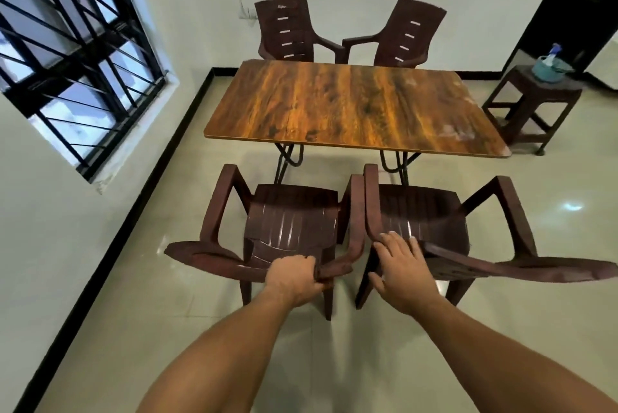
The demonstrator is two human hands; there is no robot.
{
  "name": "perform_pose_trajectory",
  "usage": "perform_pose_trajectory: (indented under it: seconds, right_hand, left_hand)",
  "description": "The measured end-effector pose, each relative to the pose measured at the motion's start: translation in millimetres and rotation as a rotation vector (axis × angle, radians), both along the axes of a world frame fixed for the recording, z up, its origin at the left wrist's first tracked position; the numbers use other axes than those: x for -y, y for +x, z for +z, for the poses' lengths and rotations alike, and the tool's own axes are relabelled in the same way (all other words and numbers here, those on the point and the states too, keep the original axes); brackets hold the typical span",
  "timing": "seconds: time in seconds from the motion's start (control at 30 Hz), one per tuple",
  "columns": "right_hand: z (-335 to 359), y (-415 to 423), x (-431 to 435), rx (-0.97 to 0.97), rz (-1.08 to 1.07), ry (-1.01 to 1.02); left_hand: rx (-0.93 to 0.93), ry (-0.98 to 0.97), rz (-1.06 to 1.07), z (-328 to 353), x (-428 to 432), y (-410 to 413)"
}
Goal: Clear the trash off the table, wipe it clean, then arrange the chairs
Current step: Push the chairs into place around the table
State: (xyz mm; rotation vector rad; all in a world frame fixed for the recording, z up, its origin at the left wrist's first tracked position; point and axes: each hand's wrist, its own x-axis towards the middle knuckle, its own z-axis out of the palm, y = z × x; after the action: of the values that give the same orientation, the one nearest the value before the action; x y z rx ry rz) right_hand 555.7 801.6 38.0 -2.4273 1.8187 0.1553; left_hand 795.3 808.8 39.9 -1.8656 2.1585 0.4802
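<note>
A wood-grain table stands in the middle of the room with a bare top. Two brown plastic chairs face it on my side. My left hand grips the top of the backrest of the near left chair. My right hand lies with fingers spread on the backrest top of the near right chair, thumb down its rear side. The two chairs' inner armrests nearly touch. Across the table stand the far left chair and the far right chair, angled toward each other.
A brown stool at the table's right end carries a teal cloth and a spray bottle. A barred window fills the left wall. A dark doorway opens at the back right. Glossy tile floor surrounds the furniture.
</note>
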Motion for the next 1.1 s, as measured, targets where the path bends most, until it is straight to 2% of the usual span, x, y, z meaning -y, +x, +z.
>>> perform_pose_trajectory:
  seconds: [0.1,0.17,0.23,0.33,0.43,0.77,0.97,1.1]
  right_hand:
    - [-3,-53,20,-0.068,-0.173,-0.087]
    - [-2,-78,33,-0.089,-0.220,-0.026]
    - [1,-90,47,-0.124,-0.193,0.051]
    - [-1,-99,66,-0.033,-0.190,0.117]
    - [-4,-97,72,0.028,-0.185,0.130]
    - [-7,-99,69,0.038,-0.194,0.129]
    - [-10,-114,39,0.046,-0.149,0.143]
    - [-12,-125,22,0.069,-0.140,0.137]
  left_hand:
    - [0.053,-0.014,0.017,3,6,-7]
    - [0.091,-0.023,0.013,1,8,-10]
    - [0.110,-0.037,0.007,-1,11,-10]
    - [0.108,-0.043,0.007,-3,22,-16]
    - [0.108,-0.053,-0.004,-4,35,-19]
    - [0.114,-0.100,0.058,-5,70,-18]
    - [0.152,-0.104,0.129,-5,85,-34]
    - [0.152,-0.111,0.103,-6,97,-36]
